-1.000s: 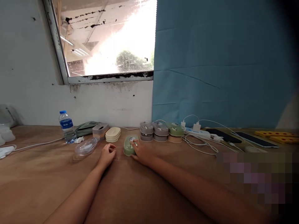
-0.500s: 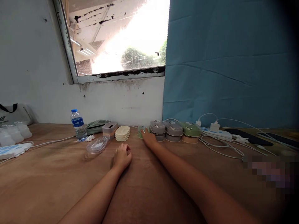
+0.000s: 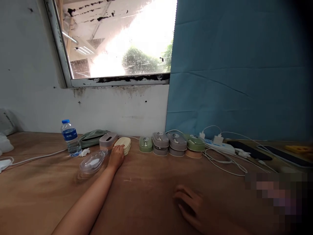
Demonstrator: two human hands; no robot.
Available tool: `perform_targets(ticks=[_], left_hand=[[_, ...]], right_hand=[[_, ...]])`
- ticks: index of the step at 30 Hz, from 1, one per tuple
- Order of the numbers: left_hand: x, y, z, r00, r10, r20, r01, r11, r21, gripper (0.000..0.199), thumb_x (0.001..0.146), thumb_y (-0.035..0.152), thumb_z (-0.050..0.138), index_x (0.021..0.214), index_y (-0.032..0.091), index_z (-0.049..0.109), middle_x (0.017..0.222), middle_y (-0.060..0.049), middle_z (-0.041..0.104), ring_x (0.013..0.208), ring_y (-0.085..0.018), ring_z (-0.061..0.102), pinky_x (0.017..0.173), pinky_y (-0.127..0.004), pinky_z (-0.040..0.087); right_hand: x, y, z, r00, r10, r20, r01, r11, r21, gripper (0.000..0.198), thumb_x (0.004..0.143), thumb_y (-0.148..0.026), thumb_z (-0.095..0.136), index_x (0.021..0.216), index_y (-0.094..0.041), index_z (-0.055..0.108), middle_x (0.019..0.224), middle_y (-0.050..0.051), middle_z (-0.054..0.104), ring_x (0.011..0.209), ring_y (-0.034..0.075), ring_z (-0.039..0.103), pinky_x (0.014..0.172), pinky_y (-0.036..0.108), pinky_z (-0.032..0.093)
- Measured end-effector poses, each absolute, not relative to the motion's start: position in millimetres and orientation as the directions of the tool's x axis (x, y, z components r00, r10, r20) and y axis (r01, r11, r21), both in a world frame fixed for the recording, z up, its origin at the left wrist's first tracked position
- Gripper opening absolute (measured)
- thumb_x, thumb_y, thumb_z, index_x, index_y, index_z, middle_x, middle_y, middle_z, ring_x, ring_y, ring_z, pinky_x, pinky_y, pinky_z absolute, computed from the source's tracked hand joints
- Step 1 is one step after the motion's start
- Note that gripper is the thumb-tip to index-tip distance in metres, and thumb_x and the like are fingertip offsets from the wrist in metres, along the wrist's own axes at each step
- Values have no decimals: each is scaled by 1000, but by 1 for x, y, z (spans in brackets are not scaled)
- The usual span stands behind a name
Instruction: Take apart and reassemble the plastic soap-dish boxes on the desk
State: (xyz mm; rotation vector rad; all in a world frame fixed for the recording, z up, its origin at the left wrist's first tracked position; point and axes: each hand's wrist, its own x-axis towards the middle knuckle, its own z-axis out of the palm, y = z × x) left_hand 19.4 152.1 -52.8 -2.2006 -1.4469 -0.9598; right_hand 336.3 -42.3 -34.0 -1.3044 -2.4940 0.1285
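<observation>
My left hand [image 3: 116, 158] reaches to the stack of cream oval lids [image 3: 124, 143], its fingers bent over the near left edge of the top one. The thumb is hidden. Lower right, my right hand [image 3: 189, 202] is over the table, slightly blurred, with fingers loosely bent, a gap to the thumb and nothing in it. A small green lunch box [image 3: 146, 145] with a clear cover stands right of the lids. Beside it are two grey lunch boxes [image 3: 160, 143] and a green-topped one [image 3: 195, 143] with an orange-brown base. Spoons show under the clear covers.
Left of the lids are a grey-pink box [image 3: 107, 141], a clear plastic cover [image 3: 93, 162], a green pouch [image 3: 91, 138], crumpled tissue [image 3: 84, 152] and a water bottle [image 3: 70, 138]. A power strip [image 3: 217, 146], looped white cables [image 3: 227, 164] and dark phones [image 3: 249, 150] lie right.
My right hand has left the small green lunch box and come back toward the lower right. My left hand has moved forward onto the cream lids. The view has shifted slightly.
</observation>
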Motion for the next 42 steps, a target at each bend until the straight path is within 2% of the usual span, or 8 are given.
perform_targets(ticks=[9,14,19,21,24,28,33,42], left_hand=[[38,105,-39,358,626,693,794,-594,127,20,84,14,33,91,20,51,92,-6,58,91,-19,50,85,-34,37],[68,40,-31,743,430,513,348,-903,252,21,87,17,31,89,20,52,93,-5,61,92,-15,50,88,-31,35],[82,20,-25,902,239,360,89,-918,387,20,84,19,38,100,22,50,101,-5,60,98,-15,51,90,-27,37],[87,37,-27,856,302,419,127,-910,395,24,81,22,44,105,21,47,106,-7,57,102,-17,50,91,-30,37],[104,84,-33,562,573,597,432,-818,379,32,78,27,48,109,19,45,117,-13,49,113,-23,42,96,-41,31],[145,149,-42,219,757,615,754,-532,386,74,58,48,66,120,18,39,133,-15,32,125,-35,21,99,-53,18],[181,181,-52,167,824,541,840,-406,359,96,43,57,69,124,18,36,131,-16,34,125,-41,14,98,-57,8],[174,185,-61,161,784,600,866,-404,296,78,55,54,64,118,16,41,125,-14,43,121,-38,24,100,-55,10]], right_hand=[[350,-38,-42,-373,830,415,820,504,-271,33,81,-24,43,114,-26,45,116,9,46,105,21,49,87,35,44],[354,-40,-45,-397,741,541,817,555,-160,45,77,-24,48,122,-28,42,129,8,38,118,26,37,94,42,37],[355,-44,-29,-535,773,340,762,616,-200,58,68,-25,56,124,-30,42,137,4,32,127,29,23,101,47,26],[355,-44,-23,-551,800,235,747,599,-288,59,66,-26,58,123,-29,45,136,5,34,127,28,25,102,47,25],[355,-42,-18,-532,831,161,737,549,-394,55,66,-27,58,120,-28,47,132,7,40,125,27,30,101,44,26],[353,-40,-14,-513,849,126,744,513,-428,52,68,-29,58,119,-29,49,128,6,45,124,26,32,101,43,27],[351,-37,-10,-521,846,117,736,514,-441,49,71,-37,56,118,-27,50,124,8,48,123,26,33,100,43,28],[352,-35,-10,-521,847,107,715,502,-487,53,67,-28,58,119,-27,49,124,7,46,124,26,29,101,42,27]])
